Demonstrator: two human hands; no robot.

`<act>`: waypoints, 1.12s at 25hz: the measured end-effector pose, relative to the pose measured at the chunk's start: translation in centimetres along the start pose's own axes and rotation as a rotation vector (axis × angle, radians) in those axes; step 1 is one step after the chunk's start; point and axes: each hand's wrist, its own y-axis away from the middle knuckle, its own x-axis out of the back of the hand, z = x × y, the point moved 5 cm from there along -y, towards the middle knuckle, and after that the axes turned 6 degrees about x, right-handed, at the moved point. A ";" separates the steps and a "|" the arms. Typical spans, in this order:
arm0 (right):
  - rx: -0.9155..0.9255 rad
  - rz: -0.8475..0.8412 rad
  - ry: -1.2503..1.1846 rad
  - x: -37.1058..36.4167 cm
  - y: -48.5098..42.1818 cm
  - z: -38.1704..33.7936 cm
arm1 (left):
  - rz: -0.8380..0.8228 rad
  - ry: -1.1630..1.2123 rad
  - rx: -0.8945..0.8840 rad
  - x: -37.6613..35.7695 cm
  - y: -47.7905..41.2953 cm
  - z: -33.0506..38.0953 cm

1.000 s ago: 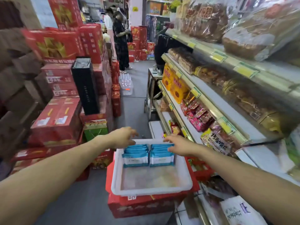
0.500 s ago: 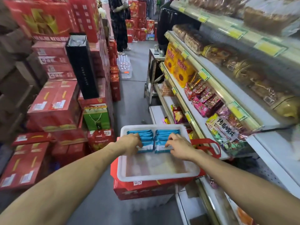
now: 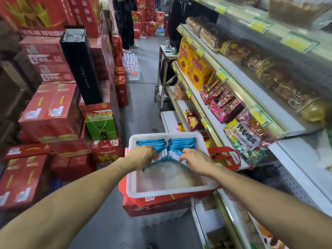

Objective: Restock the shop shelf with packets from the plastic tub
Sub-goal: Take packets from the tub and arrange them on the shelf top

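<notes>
head view, left arm: bare, stretched in from 7 o'clock up to the tub, wrist dipping over its left side.
left hand (image 3: 145, 156): knuckles up, fingers (image 3: 155, 156) curled round the nearest packets of the left row, gripping them.
right arm: bare, coming in from 4 o'clock, forearm passing over the tub's near right corner.
right hand (image 3: 195, 161): back upward, its fingers curled too, pinching the nearest packets of the right row.
packets (image 3: 181, 142): blue and white, two rows on edge side by side at the far end of the tub, at 12 o'clock from the hands; their print is too blurred to read.
plastic tub (image 3: 172, 192): white, in the aisle, sitting on a red carton (image 3: 156, 203).
shop shelf (image 3: 240, 95): runs along the 3 o'clock side; yellow price tags on its rails, unreadable.
clear bag (image 3: 246, 135): on the shelf at 2 o'clock from the tub, reads 烤香馍片 and "KAOXIANGMOPIAN".
yellow packs (image 3: 195, 69): sunflower picture and red characters, further along at 1 o'clock.
red boxes (image 3: 50, 108): stacked along the 9 o'clock side, a black bag (image 3: 80, 65) and a green bag (image 3: 100, 125) among them.
person (image 3: 124, 20): dark clothes, standing far down the aisle at 12 o'clock.
</notes>
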 end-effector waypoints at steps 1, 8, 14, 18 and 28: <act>-0.002 0.019 -0.008 1.0 0.2 0.3 | 0.021 0.016 -0.029 1.1 -0.1 -0.2; 0.044 0.121 -0.067 16.7 4.0 2.0 | 0.117 0.091 -0.270 17.7 -1.4 1.3; -0.106 0.303 -0.045 34.8 14.1 5.7 | 0.221 0.118 -0.482 36.3 -3.6 10.2; -0.192 0.488 -0.014 43.3 23.2 7.7 | 0.255 0.105 -0.630 46.3 -3.4 18.5; -0.587 0.623 0.066 44.9 53.6 12.4 | 0.161 0.141 -1.112 50.6 -0.8 49.9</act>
